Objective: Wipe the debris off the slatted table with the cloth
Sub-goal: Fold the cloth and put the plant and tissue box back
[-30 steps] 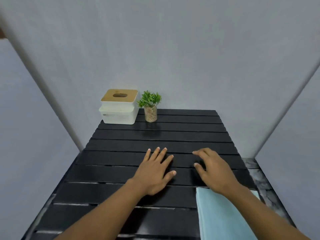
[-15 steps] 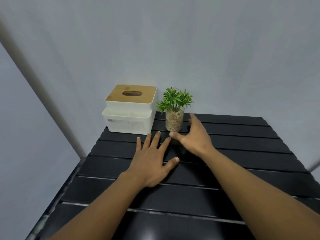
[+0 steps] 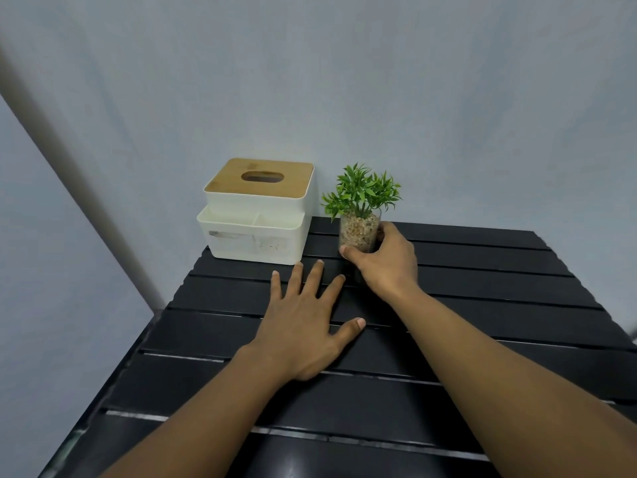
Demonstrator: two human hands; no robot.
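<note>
The black slatted table [image 3: 482, 305] fills the lower half of the head view. My left hand [image 3: 306, 322] lies flat on its slats with the fingers spread. My right hand [image 3: 386, 260] grips the small glass pot of a green plant [image 3: 358, 229] at the back of the table, thumb in front and fingers round its right side. The cloth is out of view. No debris shows on the slats.
A white tissue box with a wooden lid [image 3: 258, 215] stands at the back left, just left of the plant. Grey walls close in behind and on the left. The table's left edge [image 3: 113, 384] drops off beside my left arm.
My right hand has reached forward from the near right, beside the light blue cloth, and closed round the plant pot. The view has shifted forward, so the cloth is no longer visible.
</note>
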